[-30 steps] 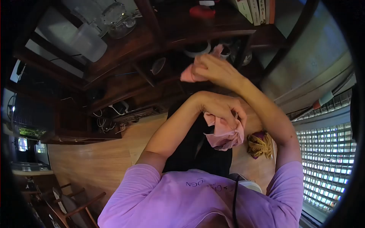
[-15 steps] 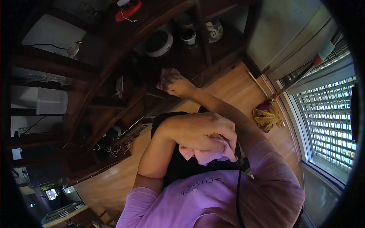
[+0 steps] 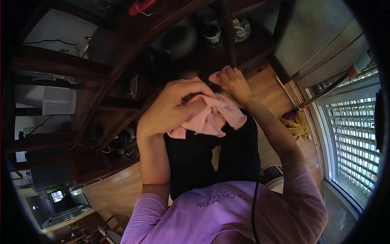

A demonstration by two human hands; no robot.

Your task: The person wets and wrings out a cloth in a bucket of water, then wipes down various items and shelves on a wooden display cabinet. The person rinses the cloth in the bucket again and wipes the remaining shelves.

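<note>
My left hand (image 3: 174, 103) is closed round a crumpled pink cloth (image 3: 211, 116), which hangs in loose folds over my dark trousers. Just beyond it, at the edge of the dark wooden shelf unit (image 3: 122, 73), my right hand (image 3: 236, 84) grips another pink cloth piece (image 3: 218, 77). Whether the two pieces are joined cannot be seen. A dark, blurred round shape (image 3: 178, 40) lies on the shelf past my left hand. Near it stand a cup (image 3: 212, 34) and a glass vessel (image 3: 241, 29).
A whitish plastic container (image 3: 59, 101) and cables are on the left shelves. A red item (image 3: 142, 7) lies at the top. On the floor at right is a yellow and purple bundle (image 3: 296, 125), beside a leaning pole (image 3: 329, 88) and the shuttered window (image 3: 353, 138).
My left hand has moved from near my chest forward to the shelf, carrying its cloth. My right hand has shifted right along the shelf. The round item on the shelf now looks darker and blurred.
</note>
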